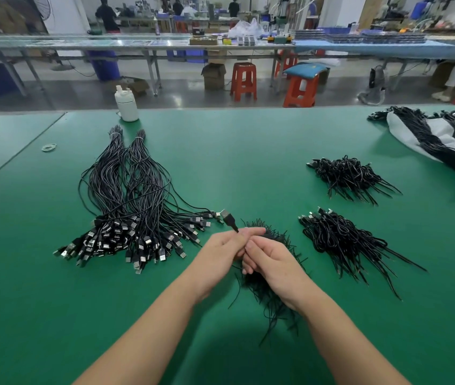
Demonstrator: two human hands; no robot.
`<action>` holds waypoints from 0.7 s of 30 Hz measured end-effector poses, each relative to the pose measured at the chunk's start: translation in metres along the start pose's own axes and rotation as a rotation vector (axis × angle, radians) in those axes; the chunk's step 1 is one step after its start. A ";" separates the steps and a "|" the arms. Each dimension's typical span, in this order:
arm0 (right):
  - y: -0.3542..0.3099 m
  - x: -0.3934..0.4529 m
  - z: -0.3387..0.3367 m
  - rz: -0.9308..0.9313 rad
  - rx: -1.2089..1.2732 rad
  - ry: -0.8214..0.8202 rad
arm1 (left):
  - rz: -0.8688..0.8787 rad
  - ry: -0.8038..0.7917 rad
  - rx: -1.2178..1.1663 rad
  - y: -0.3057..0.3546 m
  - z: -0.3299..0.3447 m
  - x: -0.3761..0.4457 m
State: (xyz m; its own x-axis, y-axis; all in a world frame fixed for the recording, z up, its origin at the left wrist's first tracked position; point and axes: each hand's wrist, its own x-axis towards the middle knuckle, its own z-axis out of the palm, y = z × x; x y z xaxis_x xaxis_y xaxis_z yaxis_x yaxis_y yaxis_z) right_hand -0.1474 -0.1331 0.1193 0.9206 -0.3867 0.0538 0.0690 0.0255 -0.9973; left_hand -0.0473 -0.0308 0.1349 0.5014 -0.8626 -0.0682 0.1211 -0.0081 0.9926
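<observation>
My left hand [225, 250] pinches a black USB cable [228, 218] just below its plug, which sticks up and away from the fingers. My right hand [269, 259] is curled against the left one and holds the same cable lower down; how much cable it covers is hidden. Both hands hover over a small heap of black ties [272, 298] lying on the green table mat [234, 162].
Two large tied bundles of USB cables [129, 218] lie to the left, plugs toward me. Two piles of coiled short cables [343, 237] [345, 173] sit on the right, a white bag with more bundles [443, 140] far right. White bottle [126, 104] and rubber bands [49, 147] at the back left.
</observation>
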 end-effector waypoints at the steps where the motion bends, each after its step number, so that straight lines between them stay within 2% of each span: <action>1: -0.001 -0.001 0.001 -0.007 -0.019 -0.005 | 0.008 -0.012 0.058 0.000 -0.001 0.000; 6: 0.001 -0.003 0.000 0.003 -0.050 -0.014 | 0.087 0.005 0.218 0.005 -0.009 -0.003; 7: 0.002 -0.004 -0.001 0.006 -0.065 -0.026 | 0.150 0.041 0.145 0.007 -0.010 -0.001; 9: 0.007 -0.006 0.000 0.033 -0.081 -0.051 | 0.242 0.069 -0.228 0.020 -0.015 0.003; 11: 0.011 -0.006 -0.001 0.086 -0.025 -0.042 | 0.237 -0.043 -0.589 0.038 -0.028 0.002; 12: 0.013 -0.006 -0.001 0.110 0.031 -0.024 | 0.214 -0.136 -0.653 0.044 -0.036 0.000; 14: 0.014 -0.003 -0.002 0.143 0.157 -0.001 | 0.117 -0.350 -0.549 0.049 -0.045 -0.006; 17: 0.013 0.002 0.000 0.173 0.230 -0.036 | -0.076 -0.579 -0.129 0.046 -0.050 -0.015; 21: 0.013 0.005 -0.002 0.220 0.307 -0.077 | -0.347 -0.583 0.283 0.030 -0.053 -0.024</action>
State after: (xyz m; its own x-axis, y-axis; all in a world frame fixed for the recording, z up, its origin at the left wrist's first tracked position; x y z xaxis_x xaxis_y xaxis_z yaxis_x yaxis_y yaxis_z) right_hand -0.1424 -0.1363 0.1061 0.9515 -0.2716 -0.1444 -0.0319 0.3797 -0.9245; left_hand -0.0103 0.0163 0.1610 -0.0724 -0.9151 -0.3966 -0.0752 -0.3915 0.9171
